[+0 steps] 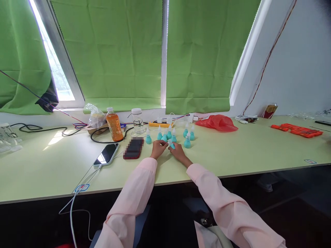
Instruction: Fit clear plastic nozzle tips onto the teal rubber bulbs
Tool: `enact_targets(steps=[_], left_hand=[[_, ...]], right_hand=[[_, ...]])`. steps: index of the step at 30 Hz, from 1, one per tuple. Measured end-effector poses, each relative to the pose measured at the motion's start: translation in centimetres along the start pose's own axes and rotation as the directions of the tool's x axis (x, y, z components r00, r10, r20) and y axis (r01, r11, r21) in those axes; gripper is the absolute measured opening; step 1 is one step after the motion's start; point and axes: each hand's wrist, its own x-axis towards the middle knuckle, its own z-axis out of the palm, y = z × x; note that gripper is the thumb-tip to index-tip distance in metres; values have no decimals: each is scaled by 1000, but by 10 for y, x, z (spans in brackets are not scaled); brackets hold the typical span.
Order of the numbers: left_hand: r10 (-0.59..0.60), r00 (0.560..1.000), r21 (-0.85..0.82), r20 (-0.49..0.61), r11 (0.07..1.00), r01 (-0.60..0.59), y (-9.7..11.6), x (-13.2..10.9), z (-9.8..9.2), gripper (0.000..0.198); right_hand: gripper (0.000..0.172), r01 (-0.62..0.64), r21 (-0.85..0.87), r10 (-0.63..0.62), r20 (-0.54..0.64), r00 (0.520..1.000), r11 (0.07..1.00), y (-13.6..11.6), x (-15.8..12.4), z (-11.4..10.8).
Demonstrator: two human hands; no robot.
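Note:
My right hand is closed round a small teal squeeze bulb with a clear tip, which is tilted toward my left. Just beside that tip, the fingers of my left hand are pinched together; what they hold, if anything, is too small to make out. Several more teal bulbs with clear pointed tips stand upright on the table beyond my hands. One bulb is off to the left, and another bulb stands close to the right of my right hand.
Left of my hands lie a dark phone with a red edge and a plugged-in phone. Behind stand an orange drink bottle, a clear jar and a power strip. A red plastic bag and orange plastic parts lie to the right.

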Motion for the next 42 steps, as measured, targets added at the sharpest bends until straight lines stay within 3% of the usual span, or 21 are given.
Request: enact_targets(steps=[11,16,22,32,37,42], left_hand=[[-43,999,49,-1,998,43,-1,1,1,19],[-82,996,66,34,995,80,-2,3,-1,19],[-100,994,158,45,983,92,-3,6,-17,20],[-3,1000,493,20,870,-7,-12,-2,-17,12],[56,998,532,40,844,-69,-12,-1,-19,15],[95,995,501,-25,862,-70,-2,4,-23,23]], right_hand=[[21,-120,-287,126,2,992,950,-12,-5,-6],[23,-157,-328,162,-12,987,932,-13,-4,-5],[23,-208,-319,205,-44,978,925,-8,-1,-4],[16,-159,-259,153,-43,987,953,-6,0,-3],[14,-83,-237,83,-9,997,968,-7,0,-2],[11,44,-195,-34,56,998,980,-10,-4,-1]])
